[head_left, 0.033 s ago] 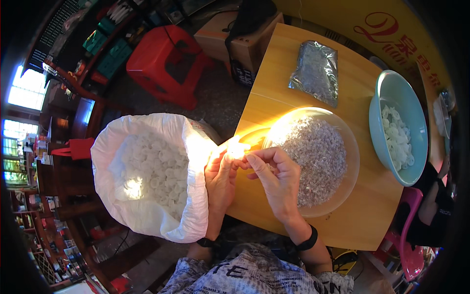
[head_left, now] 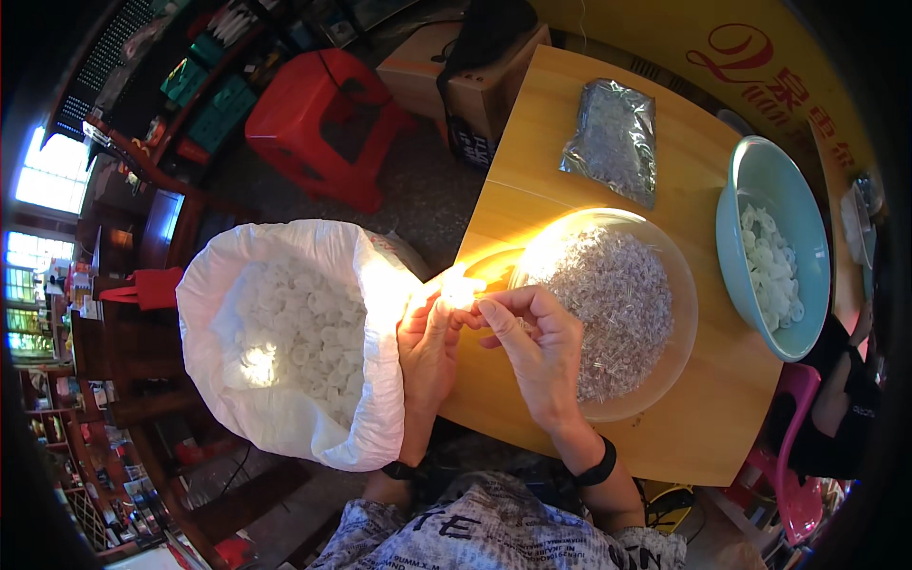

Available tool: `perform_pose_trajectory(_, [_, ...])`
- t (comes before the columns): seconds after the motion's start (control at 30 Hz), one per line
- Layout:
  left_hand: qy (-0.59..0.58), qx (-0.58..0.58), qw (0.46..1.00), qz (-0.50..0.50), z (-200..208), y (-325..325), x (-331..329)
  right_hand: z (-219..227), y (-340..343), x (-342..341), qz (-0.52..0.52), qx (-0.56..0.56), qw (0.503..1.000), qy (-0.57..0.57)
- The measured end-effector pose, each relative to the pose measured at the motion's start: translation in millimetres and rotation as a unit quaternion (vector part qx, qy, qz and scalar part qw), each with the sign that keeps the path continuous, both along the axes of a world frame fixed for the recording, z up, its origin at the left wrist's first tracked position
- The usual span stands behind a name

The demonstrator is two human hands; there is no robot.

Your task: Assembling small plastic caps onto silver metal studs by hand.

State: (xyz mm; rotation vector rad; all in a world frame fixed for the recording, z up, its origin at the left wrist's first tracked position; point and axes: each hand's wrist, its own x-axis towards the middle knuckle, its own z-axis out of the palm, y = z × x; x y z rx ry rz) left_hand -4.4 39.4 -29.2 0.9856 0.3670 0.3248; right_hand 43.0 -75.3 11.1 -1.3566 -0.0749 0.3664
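Note:
My left hand (head_left: 429,356) and my right hand (head_left: 538,356) meet fingertip to fingertip in a patch of glaring sunlight. Both are closed in a pinch, but the glare washes out whatever small thing is between them. Left of my hands, a white woven sack (head_left: 372,380) gapes wide, full of translucent white plastic ring-like pieces (head_left: 304,318). Just right of my right hand, a clear round bowl (head_left: 686,332) on the table holds a heap of small, clear, tube-like plastic bits (head_left: 617,313).
On the wooden table (head_left: 532,123) lies a clear bag (head_left: 613,138) of small pieces. A pale blue basin (head_left: 746,256) at the right edge holds more white pieces. Beyond are a red stool (head_left: 313,104) and a cardboard box (head_left: 408,66). Another person (head_left: 845,408) sits by a pink chair (head_left: 793,475).

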Motion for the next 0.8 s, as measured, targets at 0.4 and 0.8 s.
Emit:
perform_pose_trajectory(0.4, [-0.013,0.007,1.000,-0.008,0.3,-1.4,0.4,1.4,-2.0,0.6,0.003,-0.006,1.000,-0.017])
perform_pose_trajectory(0.8, [-0.030,0.006,0.999,-0.017,-5.0,1.7,-1.7,1.0,-2.4,0.6,0.006,-0.013,1.000,-0.023])
